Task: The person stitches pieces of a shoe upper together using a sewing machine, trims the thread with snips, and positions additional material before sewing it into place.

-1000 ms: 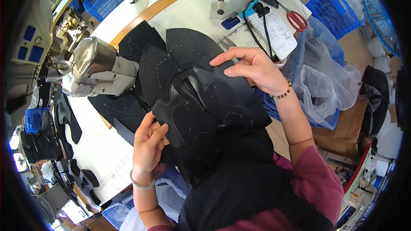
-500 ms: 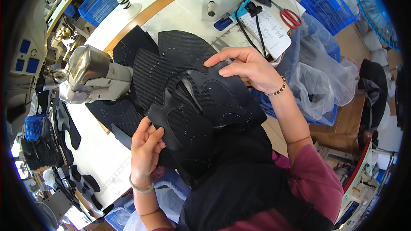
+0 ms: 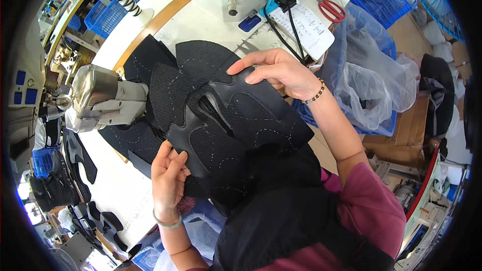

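Note:
Spread out between my hands is a black mesh shoe upper [image 3: 168, 90] with smooth overlays, dashed white marking lines and a long slit in its middle. My left hand [image 3: 169, 175] pinches its near left edge between thumb and fingers. My right hand [image 3: 281, 73] grips the far right edge, thumb and index finger on the smooth overlay. More black pieces [image 3: 145, 62] lie under and behind the upper. Its left side rests close against the metal head of a sewing machine [image 3: 105, 95]. The near part of the upper blends into the black apron [image 3: 271, 195] on my lap.
Red-handled scissors [image 3: 331, 10], a written sheet [image 3: 314, 35] and a black cable [image 3: 286, 32] lie at the table's far right. Beyond the right edge stands a blue crate with clear plastic bags [image 3: 371, 80]. Several cut black parts [image 3: 108, 226] lie at the left.
The view has turned slightly, so the table and machine sit a little further left. Both hands keep the same hold, and the upper has barely moved.

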Action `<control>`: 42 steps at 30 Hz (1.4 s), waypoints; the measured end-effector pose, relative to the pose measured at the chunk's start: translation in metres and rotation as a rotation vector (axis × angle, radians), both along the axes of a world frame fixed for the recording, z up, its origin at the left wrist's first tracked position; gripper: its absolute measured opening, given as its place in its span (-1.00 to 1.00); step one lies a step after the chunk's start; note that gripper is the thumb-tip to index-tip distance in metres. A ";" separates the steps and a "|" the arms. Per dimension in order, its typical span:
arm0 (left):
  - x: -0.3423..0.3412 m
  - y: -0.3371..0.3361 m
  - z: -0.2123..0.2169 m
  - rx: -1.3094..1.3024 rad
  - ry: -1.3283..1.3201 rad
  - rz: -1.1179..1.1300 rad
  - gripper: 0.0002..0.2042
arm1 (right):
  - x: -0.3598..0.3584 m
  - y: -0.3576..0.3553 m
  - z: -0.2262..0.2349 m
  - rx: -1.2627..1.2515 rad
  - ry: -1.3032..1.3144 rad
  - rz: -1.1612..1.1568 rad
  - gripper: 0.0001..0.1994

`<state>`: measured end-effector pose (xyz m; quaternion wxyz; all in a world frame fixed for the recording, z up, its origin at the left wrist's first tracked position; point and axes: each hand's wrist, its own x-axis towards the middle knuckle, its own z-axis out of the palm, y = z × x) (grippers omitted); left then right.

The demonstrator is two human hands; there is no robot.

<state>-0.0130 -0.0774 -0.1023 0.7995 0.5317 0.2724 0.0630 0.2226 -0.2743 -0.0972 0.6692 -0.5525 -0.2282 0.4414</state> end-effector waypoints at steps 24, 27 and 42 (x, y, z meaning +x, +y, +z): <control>0.001 0.001 0.002 0.033 0.079 -0.055 -0.84 | -0.002 -0.002 -0.001 -0.090 -0.125 -0.081 -0.72; 0.001 0.000 0.005 -0.004 0.064 -0.065 -0.85 | -0.006 0.002 0.002 -0.102 -0.118 -0.092 -0.72; -0.003 0.004 -0.002 0.041 0.049 -0.094 -0.94 | -0.005 0.000 0.001 -0.091 -0.147 -0.120 -0.71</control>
